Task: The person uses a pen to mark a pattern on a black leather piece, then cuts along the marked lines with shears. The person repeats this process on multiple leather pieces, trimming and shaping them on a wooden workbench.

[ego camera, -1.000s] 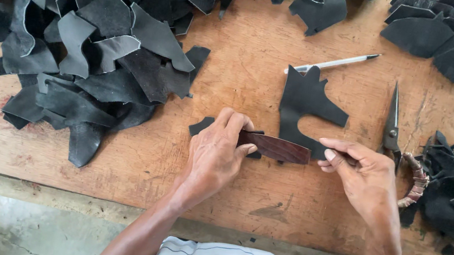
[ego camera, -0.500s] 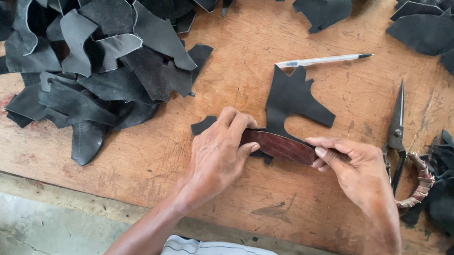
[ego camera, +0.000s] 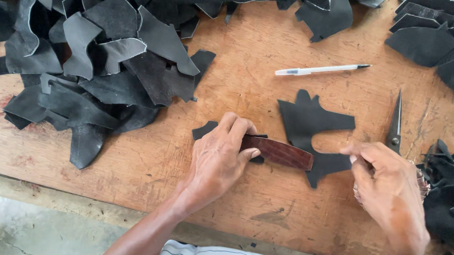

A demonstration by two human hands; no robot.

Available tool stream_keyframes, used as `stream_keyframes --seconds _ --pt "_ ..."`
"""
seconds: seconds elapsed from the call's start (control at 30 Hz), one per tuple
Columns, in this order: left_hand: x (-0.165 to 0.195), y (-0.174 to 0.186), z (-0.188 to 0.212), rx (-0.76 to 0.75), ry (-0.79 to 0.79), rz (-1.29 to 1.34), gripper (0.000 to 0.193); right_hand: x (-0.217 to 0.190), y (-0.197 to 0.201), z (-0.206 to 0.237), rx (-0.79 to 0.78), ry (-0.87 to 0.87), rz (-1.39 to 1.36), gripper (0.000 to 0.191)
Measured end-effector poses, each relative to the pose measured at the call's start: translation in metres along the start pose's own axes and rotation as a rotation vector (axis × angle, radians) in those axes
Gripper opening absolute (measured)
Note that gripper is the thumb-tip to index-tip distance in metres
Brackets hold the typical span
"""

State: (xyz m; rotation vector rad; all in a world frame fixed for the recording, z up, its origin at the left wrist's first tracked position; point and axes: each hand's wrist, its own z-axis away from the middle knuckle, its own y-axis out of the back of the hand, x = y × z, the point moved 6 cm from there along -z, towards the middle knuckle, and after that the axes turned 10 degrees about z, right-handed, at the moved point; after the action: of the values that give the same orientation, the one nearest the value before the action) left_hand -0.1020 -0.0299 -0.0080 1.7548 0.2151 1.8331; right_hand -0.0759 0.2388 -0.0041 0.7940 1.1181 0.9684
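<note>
Left hand [ego camera: 220, 158] grip pinching brown strip [ego camera: 278, 152] – over black cutout [ego camera: 310, 123], right hand [ego camera: 386, 185] loosely curled, just beside

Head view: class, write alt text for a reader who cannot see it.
A person's left hand presses a reddish-brown strip onto a black cut-out piece on a wooden table, while the right hand hovers beside it. Heaps of black cut pieces, a white pen and scissors surround them.

Two hands [ego camera: 215, 159], one pen [ego camera: 319, 69], one scissors [ego camera: 396, 122], one brown strip [ego camera: 281, 152], three black scrap piles [ego camera: 101, 33].
</note>
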Motion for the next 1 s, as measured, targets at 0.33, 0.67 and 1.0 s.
stream_keyframes --seconds 0.33,0.67,1.0 --pt "0.000 0.001 0.001 -0.010 0.020 0.021 0.033 -0.008 -0.012 0.016 -0.195 0.104 0.049 0.021" --pt "0.001 0.000 0.002 -0.007 0.007 0.004 0.034 -0.021 -0.024 0.054 -0.082 0.134 -0.104 0.017" --pt "0.002 0.001 0.005 0.026 -0.033 0.003 0.034 -0.015 -0.019 0.051 -0.001 -0.010 -0.028 0.035"
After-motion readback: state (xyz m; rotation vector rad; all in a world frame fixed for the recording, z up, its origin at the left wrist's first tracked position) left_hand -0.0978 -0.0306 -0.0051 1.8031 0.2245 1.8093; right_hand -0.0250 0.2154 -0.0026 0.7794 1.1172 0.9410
